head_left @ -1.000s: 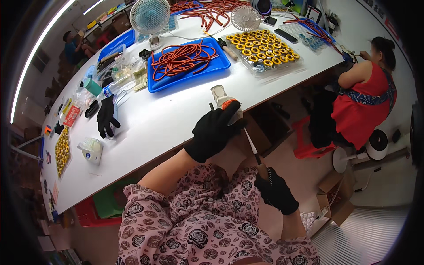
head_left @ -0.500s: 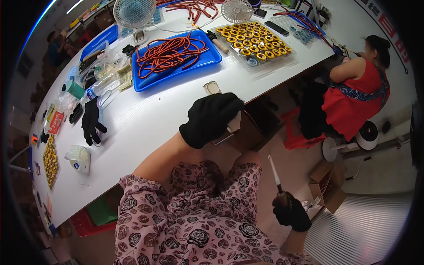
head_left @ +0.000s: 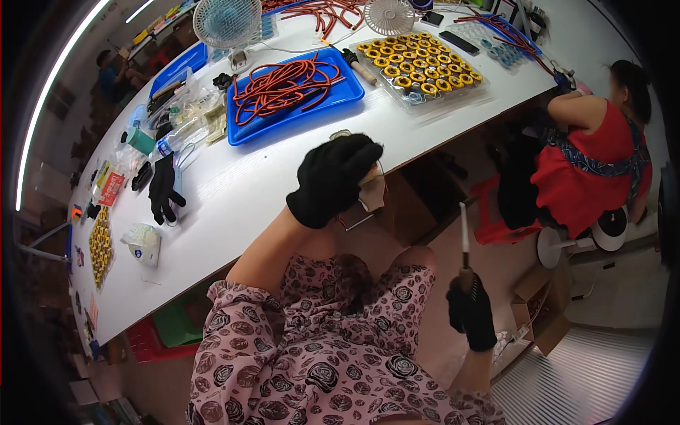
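Observation:
My left hand (head_left: pixel 333 180), in a black glove, is at the table's near edge with its fingers bent round a pale beige piece (head_left: pixel 372 193). Most of that piece is hidden behind the glove, so its kind is unclear. Lower on the right, my gloved right hand (head_left: pixel 473 312) grips what looks like a soldering iron (head_left: pixel 465 237). Its brown handle sits in the fist, and its long pale shaft points up, clear of other things. Beyond my left hand, a blue tray (head_left: pixel 297 127) holds a tangle of reddish-brown tubes (head_left: pixel 283 88).
Yellow ring-shaped parts (head_left: pixel 428 64) fill a clear tray at the back right. A loose black glove (head_left: pixel 164 190) and a white packet (head_left: pixel 143 244) lie on the left. A fan (head_left: pixel 227 25) stands far back. A person in red (head_left: pixel 581 177) sits at right, near an open carton (head_left: pixel 542 308).
The whole view has shifted, with the table moving a little rightward in it. My right hand has turned the iron more upright and lifted it slightly. The left hand keeps its grip.

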`<state>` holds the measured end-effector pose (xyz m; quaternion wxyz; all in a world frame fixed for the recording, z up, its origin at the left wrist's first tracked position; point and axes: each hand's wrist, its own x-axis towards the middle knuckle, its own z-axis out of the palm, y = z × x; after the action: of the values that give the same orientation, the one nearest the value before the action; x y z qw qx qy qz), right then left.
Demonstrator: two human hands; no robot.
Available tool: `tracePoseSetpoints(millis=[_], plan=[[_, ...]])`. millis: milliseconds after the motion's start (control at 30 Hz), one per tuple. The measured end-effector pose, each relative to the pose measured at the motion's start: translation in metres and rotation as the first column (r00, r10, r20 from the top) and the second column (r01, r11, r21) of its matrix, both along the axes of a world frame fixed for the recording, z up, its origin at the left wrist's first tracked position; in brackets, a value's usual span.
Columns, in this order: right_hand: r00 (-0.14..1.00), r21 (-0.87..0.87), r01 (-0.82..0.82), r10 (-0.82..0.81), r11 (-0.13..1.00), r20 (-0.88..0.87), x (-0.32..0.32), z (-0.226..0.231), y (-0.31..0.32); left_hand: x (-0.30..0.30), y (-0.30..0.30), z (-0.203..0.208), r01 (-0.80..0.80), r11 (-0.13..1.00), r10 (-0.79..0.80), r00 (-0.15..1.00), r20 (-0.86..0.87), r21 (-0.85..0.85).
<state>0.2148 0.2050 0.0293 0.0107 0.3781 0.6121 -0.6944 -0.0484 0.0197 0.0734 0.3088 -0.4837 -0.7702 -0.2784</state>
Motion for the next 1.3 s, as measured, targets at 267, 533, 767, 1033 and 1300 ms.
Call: tracePoseSetpoints(millis=[267,533,767,1033,1300], plan=[[0.892,-0.007,-0.452,0.451,0.892,-0.037,-0.062,0.005,-0.005,-0.030,0.006,-0.025,-0.215,0.888,0.001,0.885,0.466,0.406],[0.879,-0.166,-0.471,0.444,0.867,-0.173,-0.112,0.013,-0.040,-0.040,0.013,-0.063,-0.322,0.784,-0.159,0.722,0.674,0.531],[0.803,0.127,-0.556,0.570,0.821,-0.171,-0.102,-0.003,-0.028,-0.038,0.007,-0.063,-0.283,0.842,-0.163,0.677,0.718,0.459],[0.795,0.296,-0.529,0.586,0.795,-0.156,-0.053,-0.016,-0.033,-0.021,-0.011,-0.050,-0.250,0.848,-0.186,0.687,0.703,0.468],[0.844,0.297,-0.515,0.537,0.804,0.011,0.042,-0.005,-0.010,0.025,-0.003,-0.019,0.036,0.936,-0.109,0.976,-0.191,-0.350]])
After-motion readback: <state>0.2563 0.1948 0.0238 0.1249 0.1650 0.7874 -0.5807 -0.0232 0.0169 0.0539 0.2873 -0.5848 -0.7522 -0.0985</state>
